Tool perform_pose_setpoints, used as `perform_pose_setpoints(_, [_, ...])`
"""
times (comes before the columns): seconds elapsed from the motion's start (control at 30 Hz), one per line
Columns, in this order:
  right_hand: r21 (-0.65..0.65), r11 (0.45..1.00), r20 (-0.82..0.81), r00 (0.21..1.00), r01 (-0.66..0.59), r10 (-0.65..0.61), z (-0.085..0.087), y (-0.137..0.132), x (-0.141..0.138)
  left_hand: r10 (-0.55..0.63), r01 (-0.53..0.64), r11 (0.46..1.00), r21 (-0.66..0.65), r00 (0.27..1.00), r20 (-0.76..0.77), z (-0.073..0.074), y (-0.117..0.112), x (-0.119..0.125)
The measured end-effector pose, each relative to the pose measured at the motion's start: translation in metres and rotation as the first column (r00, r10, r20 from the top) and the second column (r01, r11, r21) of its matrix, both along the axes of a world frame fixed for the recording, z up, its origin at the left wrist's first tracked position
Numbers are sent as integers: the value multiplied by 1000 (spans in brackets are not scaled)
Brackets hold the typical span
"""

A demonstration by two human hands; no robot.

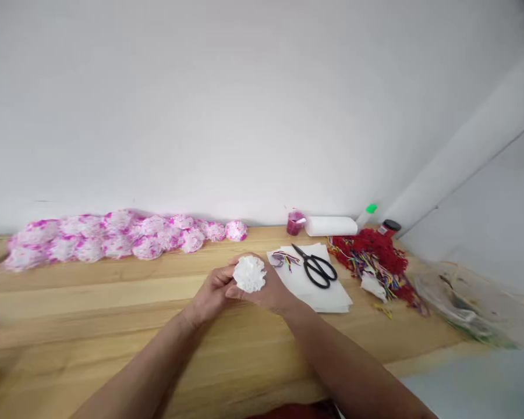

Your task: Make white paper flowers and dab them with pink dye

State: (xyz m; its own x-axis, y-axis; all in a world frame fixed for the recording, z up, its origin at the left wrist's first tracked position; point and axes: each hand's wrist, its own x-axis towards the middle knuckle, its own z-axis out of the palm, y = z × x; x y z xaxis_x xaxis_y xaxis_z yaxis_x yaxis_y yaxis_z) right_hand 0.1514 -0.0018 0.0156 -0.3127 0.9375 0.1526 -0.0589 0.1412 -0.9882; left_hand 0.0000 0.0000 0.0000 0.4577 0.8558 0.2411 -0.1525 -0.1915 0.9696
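Note:
Above the middle of the wooden table, a white ruffled paper flower (249,274) faces up between my two hands. My right hand (276,292) is closed around it from the right, its thumb pointing left below the petals. From the left, my left hand (212,293) is closed with its fingertips at the flower's edge; the underside of the flower is hidden. Just right of my right hand lies a stack of white paper sheets (327,298). On the stack rest black-handled scissors (317,267) and a few coloured threads (287,258).
Pink-and-white puffy flowers (117,234) line the wall at left. Along the back stand a cup of magenta liquid (295,223), a white roll (332,226), a green-capped bottle (367,215) and a dark-lidded jar (389,227). Red tasselled yarn (378,253) and a clear plastic bag (467,297) lie right.

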Motion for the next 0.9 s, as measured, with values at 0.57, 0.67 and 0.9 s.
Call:
perform_pose_setpoints(0.57, [-70, 997, -130, 990, 40, -49, -4, 4, -1, 73, -70, 996, 58, 996, -51, -16, 0, 5])
perform_pose_setpoints(0.67, [-94, 994, -127, 989, 60, -72, -9, 6, -2, 118, -111, 992, 60, 985, -123, -19, 1, 4])
perform_pose_setpoints(0.9, [-15, 996, 79, 993, 92, -91, -17, 9, 2, 172, -175, 984, -30, 983, -71, -20, 10, 1])
